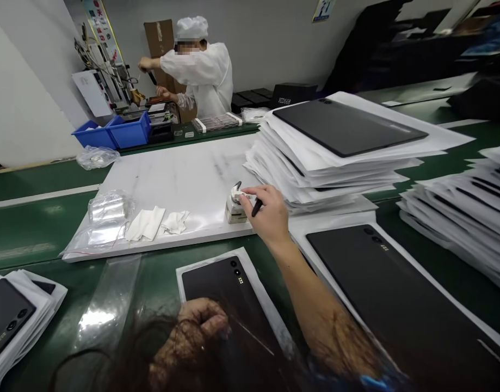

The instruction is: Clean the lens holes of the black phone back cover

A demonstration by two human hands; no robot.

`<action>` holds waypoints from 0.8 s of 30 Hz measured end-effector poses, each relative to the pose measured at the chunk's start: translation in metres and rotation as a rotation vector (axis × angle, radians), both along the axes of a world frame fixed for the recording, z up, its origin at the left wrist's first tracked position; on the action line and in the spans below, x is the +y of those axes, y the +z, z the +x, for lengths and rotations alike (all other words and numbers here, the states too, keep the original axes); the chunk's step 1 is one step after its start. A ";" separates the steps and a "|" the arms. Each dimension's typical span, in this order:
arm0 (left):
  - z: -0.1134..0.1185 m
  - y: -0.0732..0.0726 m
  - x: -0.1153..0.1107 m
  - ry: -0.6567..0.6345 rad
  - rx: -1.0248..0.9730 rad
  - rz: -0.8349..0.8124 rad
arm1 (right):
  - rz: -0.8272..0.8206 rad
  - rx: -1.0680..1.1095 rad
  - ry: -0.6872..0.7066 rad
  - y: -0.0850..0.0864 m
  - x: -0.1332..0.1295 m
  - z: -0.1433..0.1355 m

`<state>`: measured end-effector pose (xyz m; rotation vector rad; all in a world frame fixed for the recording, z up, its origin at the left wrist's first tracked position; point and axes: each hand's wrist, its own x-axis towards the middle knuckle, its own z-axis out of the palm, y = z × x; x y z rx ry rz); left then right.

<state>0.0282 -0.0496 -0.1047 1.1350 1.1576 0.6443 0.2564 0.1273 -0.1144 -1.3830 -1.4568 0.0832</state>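
My right hand (268, 209) reaches forward, fingers closed around a slim black tool (257, 207) whose exact kind I cannot make out. Its fingertips are at the top of a small whitish container (234, 212), with white material and a dark curved tip above it. Nearer me, my left hand (203, 318) is curled closed over a dark tablet back cover (217, 277) lying on a white sheet. Whatever those fingers pinch is hidden, and strands of hair blur that area. A larger dark tablet cover (380, 288) lies to the right, under my right forearm's side.
A tall stack of covers between white sheets (315, 174) stands behind my right hand; another stack (462, 212) is far right, one (21, 316) at left. Crumpled wipes (146, 223) and plastic bags (109, 215) lie on the white board (172, 169). A co-worker (209, 71) works beyond blue bins (129, 130).
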 end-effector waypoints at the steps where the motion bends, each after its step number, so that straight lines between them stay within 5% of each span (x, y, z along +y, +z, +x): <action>1: 0.000 -0.003 0.002 0.024 -0.046 -0.002 | 0.025 0.010 0.010 0.001 -0.009 0.001; 6: 0.002 -0.016 0.009 0.165 -0.170 0.012 | 0.109 0.153 0.199 0.007 -0.079 0.004; 10: 0.007 -0.014 0.011 0.209 -0.165 0.028 | -0.291 0.161 0.606 -0.008 -0.130 0.006; 14: 0.015 -0.011 0.015 0.239 -0.123 0.036 | -0.553 0.189 0.821 -0.036 -0.156 0.008; 24: 0.008 -0.010 0.014 0.135 -0.049 -0.010 | -0.497 0.407 0.729 -0.073 -0.173 0.005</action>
